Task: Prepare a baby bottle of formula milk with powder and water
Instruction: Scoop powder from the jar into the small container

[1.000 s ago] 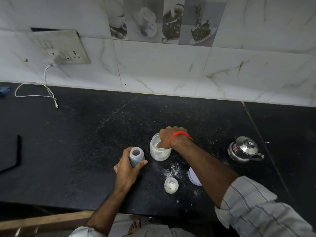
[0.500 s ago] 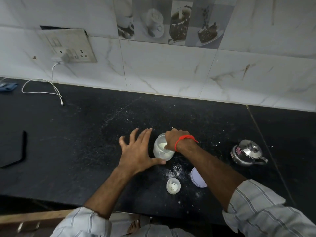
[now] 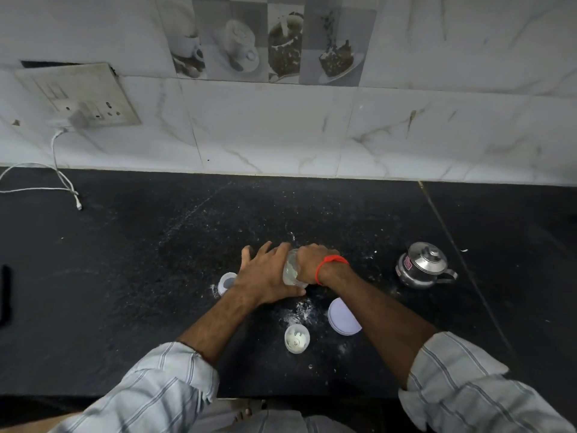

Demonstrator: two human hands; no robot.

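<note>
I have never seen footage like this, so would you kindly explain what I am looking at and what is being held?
There is no machine here. A person wears a camera on the head, looking down at their own hands over a black counter. The left hand lies with straight fingers against a clear powder jar, while the right hand curls over the jar's top; what it grips is hidden. On the counter stand the open baby bottle, a small cap, a white lid and a steel kettle. Spilled powder dusts the surface.
</note>
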